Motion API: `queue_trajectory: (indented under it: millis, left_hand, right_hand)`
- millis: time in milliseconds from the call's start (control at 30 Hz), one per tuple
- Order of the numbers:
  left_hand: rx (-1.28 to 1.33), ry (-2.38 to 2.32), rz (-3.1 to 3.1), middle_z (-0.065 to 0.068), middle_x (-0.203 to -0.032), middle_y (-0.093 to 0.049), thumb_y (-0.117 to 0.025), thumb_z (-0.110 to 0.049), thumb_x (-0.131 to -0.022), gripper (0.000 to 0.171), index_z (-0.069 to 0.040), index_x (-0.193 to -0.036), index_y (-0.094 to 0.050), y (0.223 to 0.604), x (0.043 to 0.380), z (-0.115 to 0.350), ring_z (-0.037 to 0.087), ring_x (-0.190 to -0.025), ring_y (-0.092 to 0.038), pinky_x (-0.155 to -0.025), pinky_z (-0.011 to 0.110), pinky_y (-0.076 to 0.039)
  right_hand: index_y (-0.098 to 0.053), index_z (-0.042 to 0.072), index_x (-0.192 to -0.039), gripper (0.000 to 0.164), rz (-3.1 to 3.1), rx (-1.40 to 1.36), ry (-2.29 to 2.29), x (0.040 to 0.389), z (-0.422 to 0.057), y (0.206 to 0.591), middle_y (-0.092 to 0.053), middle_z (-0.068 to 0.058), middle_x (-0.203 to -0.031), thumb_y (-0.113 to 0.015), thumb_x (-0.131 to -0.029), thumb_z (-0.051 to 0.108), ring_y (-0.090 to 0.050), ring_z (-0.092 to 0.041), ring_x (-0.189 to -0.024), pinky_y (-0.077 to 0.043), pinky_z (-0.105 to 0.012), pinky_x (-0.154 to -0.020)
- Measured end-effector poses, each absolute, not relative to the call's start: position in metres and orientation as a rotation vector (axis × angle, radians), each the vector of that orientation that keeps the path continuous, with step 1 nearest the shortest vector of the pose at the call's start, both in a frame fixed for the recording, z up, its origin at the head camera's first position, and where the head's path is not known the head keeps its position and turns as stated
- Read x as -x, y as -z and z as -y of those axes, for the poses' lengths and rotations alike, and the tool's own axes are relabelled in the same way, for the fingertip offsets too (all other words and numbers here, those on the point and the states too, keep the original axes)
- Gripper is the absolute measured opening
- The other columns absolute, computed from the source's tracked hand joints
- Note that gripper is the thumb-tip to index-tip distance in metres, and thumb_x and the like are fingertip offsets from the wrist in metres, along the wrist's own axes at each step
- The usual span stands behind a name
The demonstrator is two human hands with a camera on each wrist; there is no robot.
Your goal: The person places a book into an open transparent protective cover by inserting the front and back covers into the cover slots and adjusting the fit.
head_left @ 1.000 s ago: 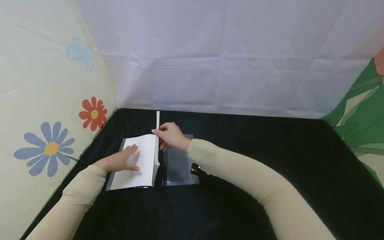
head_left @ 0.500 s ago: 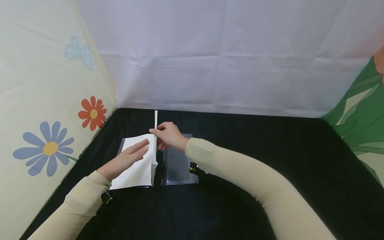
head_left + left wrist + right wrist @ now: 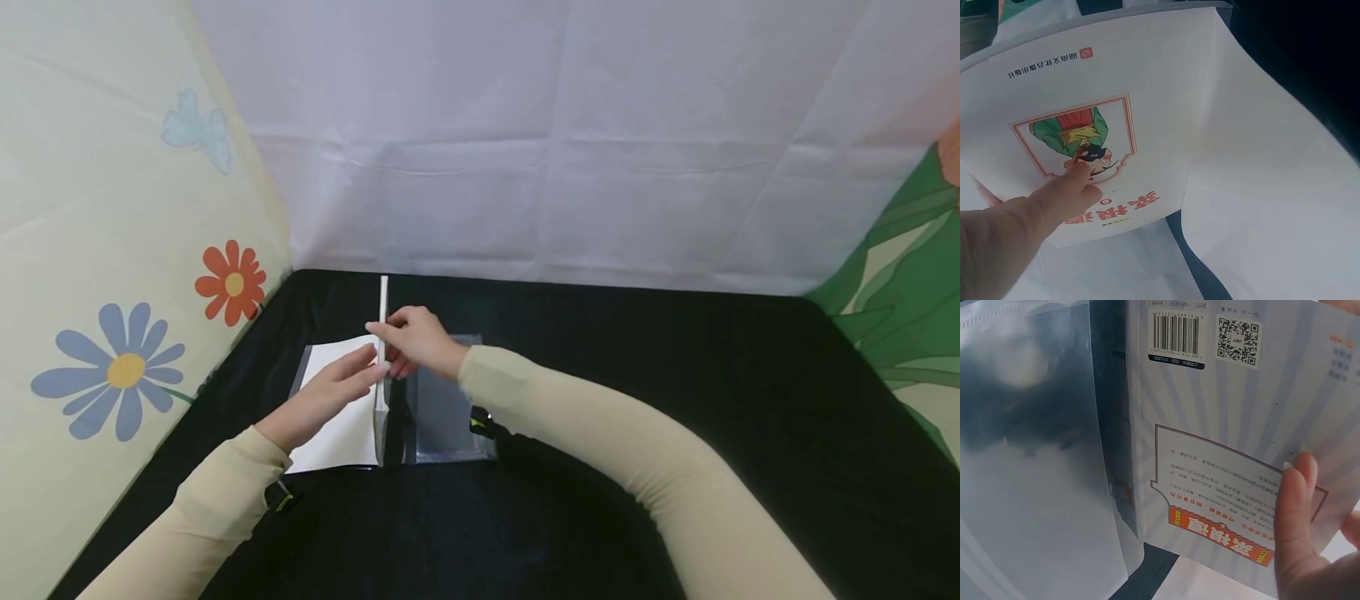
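A book point(image 3: 384, 300) stands on edge, its white leaf point(image 3: 337, 437) spread flat to the left. My right hand point(image 3: 422, 340) grips the upright part near its top, thumb over the left side, fingers on the back cover point(image 3: 1235, 406) with its barcode and QR code. My left hand point(image 3: 322, 400) reaches over the white leaf, fingers extended, fingertips at the upright pages. In the left wrist view, they overlap the printed title page point(image 3: 1166, 125) with its framed cartoon figure. To the right lies the clear plastic book cover point(image 3: 450, 417).
Black cloth point(image 3: 637, 358) covers the table. A white backdrop point(image 3: 562, 150) hangs behind it, with a flower-printed panel point(image 3: 75, 233) at the left and a green leaf-printed one point(image 3: 911, 292) at the right.
My left hand has lifted from the white leaf and moved right to the upright pages. The upright part of the book has shifted slightly left with my right hand still gripping it.
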State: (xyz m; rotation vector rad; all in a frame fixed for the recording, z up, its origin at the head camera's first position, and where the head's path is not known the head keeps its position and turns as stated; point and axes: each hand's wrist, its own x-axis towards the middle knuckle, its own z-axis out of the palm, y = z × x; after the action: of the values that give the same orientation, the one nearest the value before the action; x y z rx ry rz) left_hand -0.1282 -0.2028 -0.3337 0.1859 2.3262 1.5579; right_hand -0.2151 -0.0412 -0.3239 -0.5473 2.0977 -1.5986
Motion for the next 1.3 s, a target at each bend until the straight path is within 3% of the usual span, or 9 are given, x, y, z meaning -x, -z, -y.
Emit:
queue_trajectory:
  millis: [467,767,1033,1300]
  left_hand:
    - [-0.210,-1.614,-2.304,0.023,-0.166,-0.013,-0.045,-0.033,-0.106,0.070,0.003,-0.158,-0.015,0.334,0.129,0.201,0.043,-0.151,-0.019,-0.118,0.063,-0.022]
    - [-0.164,-1.630,-2.302,0.024,-0.163,-0.024,-0.044,-0.031,-0.107,0.066,0.004,-0.157,-0.019,0.333,0.128,0.200,0.042,-0.148,-0.027,-0.118,0.063,-0.023]
    - [-0.151,-1.659,-2.292,0.024,-0.163,-0.023,-0.042,-0.028,-0.108,0.064,0.003,-0.158,-0.018,0.332,0.124,0.205,0.043,-0.147,-0.026,-0.119,0.063,-0.020]
    - [-0.104,-1.730,-2.305,0.026,-0.160,-0.028,-0.041,-0.023,-0.107,0.061,0.005,-0.157,-0.020,0.331,0.120,0.206,0.042,-0.141,-0.032,-0.119,0.062,-0.022]
  right_hand:
    - [-0.059,-0.005,-0.125,0.045,-2.029,0.579,1.553,0.215,0.037,0.329,-0.063,-0.006,-0.073,-0.057,-0.103,0.035,-0.063,-0.011,-0.053,-0.057,-0.027,-0.053]
    - [-0.055,-0.007,-0.126,0.042,-1.972,0.536,1.603,0.216,0.033,0.333,-0.063,-0.006,-0.070,-0.057,-0.104,0.030,-0.062,-0.011,-0.050,-0.054,-0.024,-0.048]
    - [-0.054,-0.008,-0.130,0.043,-1.958,0.521,1.609,0.218,0.022,0.338,-0.071,-0.024,-0.087,-0.053,-0.106,0.028,-0.063,-0.011,-0.052,-0.055,-0.026,-0.051]
    - [-0.060,-0.007,-0.116,0.030,-1.992,0.486,1.603,0.220,0.011,0.342,-0.064,-0.005,-0.072,-0.053,-0.106,0.020,-0.062,-0.011,-0.053,-0.054,-0.026,-0.052]
